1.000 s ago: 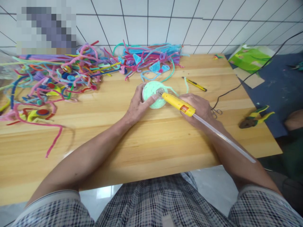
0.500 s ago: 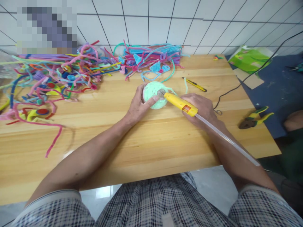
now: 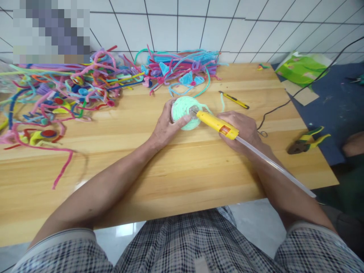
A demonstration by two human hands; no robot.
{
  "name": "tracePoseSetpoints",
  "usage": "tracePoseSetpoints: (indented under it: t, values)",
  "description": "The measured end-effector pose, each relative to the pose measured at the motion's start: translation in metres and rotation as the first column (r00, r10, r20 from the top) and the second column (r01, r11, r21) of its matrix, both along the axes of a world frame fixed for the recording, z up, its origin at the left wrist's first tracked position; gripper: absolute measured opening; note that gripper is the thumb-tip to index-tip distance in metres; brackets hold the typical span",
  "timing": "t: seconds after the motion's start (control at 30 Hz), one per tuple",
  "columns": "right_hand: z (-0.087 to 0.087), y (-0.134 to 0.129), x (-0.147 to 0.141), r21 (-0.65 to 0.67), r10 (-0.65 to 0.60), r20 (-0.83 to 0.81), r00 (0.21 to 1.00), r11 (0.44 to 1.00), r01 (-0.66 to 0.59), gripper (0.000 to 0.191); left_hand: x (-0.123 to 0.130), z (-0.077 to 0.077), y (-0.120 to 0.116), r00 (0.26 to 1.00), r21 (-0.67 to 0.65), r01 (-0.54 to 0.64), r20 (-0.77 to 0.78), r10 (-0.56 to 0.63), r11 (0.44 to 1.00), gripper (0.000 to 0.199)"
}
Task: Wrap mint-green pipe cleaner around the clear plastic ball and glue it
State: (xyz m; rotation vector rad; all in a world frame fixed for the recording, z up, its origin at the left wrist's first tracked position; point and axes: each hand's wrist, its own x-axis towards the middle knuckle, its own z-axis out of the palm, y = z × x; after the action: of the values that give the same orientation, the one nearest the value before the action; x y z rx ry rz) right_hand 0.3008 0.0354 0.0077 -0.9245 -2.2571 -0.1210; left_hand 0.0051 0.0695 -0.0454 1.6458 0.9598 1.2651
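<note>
My left hand (image 3: 170, 123) grips a round object wound with mint-green pipe cleaner (image 3: 183, 108) from its left side, the thumb lying across its front. A greyish bare patch shows on the object's face. In my right hand (image 3: 239, 125) is a yellow hot glue gun (image 3: 213, 122), its nozzle at that patch; whether it touches I cannot tell. A long clear glue stick (image 3: 273, 165) sticks out of the gun's back over my right forearm. From the object's right side a loose mint-green end trails toward my right hand.
Tangled coloured pipe cleaners (image 3: 57, 91) cover the table's left, with a bundle (image 3: 182, 62) along the tiled wall. Beyond my right hand lie a yellow utility knife (image 3: 234, 100), pliers (image 3: 305, 142) and a black cord (image 3: 280, 108). A green bag (image 3: 301, 70) sits past the right edge.
The view has shifted very slightly. Both hands, the wound object and the glue gun keep nearly the same positions relative to one another.
</note>
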Motion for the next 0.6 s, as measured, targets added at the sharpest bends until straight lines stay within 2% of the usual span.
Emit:
tracePoseSetpoints:
  t: [0.1, 0.27, 0.33, 0.4, 0.47, 0.53, 0.6]
  values:
    - [0.001, 0.000, -0.001, -0.019, 0.006, -0.013, 1.000, 1.000, -0.006, 0.024, 0.001, 0.002, -0.001, 1.000, -0.004, -0.007, -0.017, 0.007, 1.000, 0.100]
    - [0.004, 0.001, -0.001, 0.059, 0.043, -0.004, 0.999, 0.997, -0.043, 0.024, 0.002, 0.003, -0.003, 0.999, 0.020, -0.037, -0.036, 0.037, 0.999, 0.097]
    - [0.007, -0.001, -0.002, 0.044, 0.074, -0.036, 0.997, 0.996, -0.072, 0.027, 0.001, 0.002, -0.002, 0.998, 0.028, -0.043, -0.045, 0.044, 0.999, 0.096]
    - [0.010, -0.004, -0.003, -0.035, 0.054, -0.099, 0.994, 0.998, -0.058, 0.028, 0.000, 0.001, -0.002, 0.998, 0.027, -0.043, -0.050, 0.045, 0.999, 0.098]
    - [0.014, -0.008, -0.005, -0.167, -0.022, -0.156, 0.988, 0.986, -0.005, 0.022, 0.000, 0.000, -0.002, 0.998, 0.029, -0.037, -0.054, 0.039, 0.999, 0.099]
    - [0.018, -0.011, -0.008, -0.356, -0.119, -0.196, 0.973, 0.933, 0.042, 0.010, -0.001, -0.001, -0.001, 0.997, 0.042, -0.028, -0.064, 0.030, 0.999, 0.099]
    - [0.022, -0.012, -0.010, -0.545, -0.180, -0.256, 0.950, 0.838, 0.012, 0.011, -0.002, -0.003, 0.000, 0.997, 0.062, -0.017, -0.075, 0.022, 0.998, 0.097]
